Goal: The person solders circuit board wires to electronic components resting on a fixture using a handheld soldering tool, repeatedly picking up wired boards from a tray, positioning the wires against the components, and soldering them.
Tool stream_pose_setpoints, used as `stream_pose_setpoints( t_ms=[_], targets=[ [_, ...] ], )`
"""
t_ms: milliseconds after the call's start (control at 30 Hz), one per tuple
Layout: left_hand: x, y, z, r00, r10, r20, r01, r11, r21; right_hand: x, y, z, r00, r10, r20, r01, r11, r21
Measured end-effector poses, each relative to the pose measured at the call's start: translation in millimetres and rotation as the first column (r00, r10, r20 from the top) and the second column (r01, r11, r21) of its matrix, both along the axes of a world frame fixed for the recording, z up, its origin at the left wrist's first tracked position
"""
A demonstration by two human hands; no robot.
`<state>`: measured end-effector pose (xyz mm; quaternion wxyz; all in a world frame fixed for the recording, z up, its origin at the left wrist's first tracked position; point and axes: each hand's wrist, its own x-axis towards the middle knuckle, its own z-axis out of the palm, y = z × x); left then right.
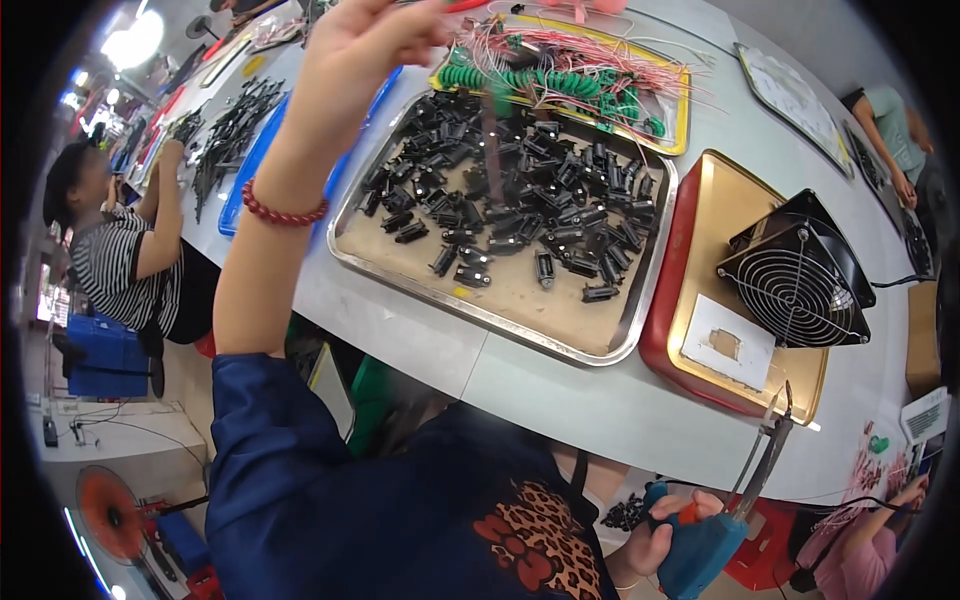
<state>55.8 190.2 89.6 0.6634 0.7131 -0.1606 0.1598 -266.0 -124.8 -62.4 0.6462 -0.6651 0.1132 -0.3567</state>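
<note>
My left hand [362,50], with a red bead bracelet [285,212] at the wrist, is raised over the left end of the metal tray [452,300]. Its fingertips are smeared by motion and partly run out of the top, so what they hold, if anything, cannot be made out. In the tray lie many loose small black plastic parts [545,268]. Down at the lower right, my right hand [650,540] grips a blue soldering gun [700,550], whose metal tip points up beside the red and gold tray [672,290].
Behind the metal tray, a yellow-rimmed tray [682,115] holds green parts with pink wires [590,75]. A black fan [800,275] and a white card [728,340] sit on the gold tray. A blue tray [232,205] is at left. Other people work around the table.
</note>
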Motion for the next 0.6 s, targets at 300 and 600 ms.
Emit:
stream_pose_setpoints(
  t_ms=[300, 600],
  targets=[
    [28, 283, -112, 0.730, 0.584, -0.354, -0.475, 0.807, 0.351, 6, -3, 2, 0.999, 0.030, 0.032, -0.028, 0.998, -0.063],
    [0, 218, -94, 0.524, 0.618, 0.586, -0.731, -0.027, 0.682, 6, -4, 4, 1.000, 0.009, -0.002, -0.009, 0.996, -0.083]
  ],
)
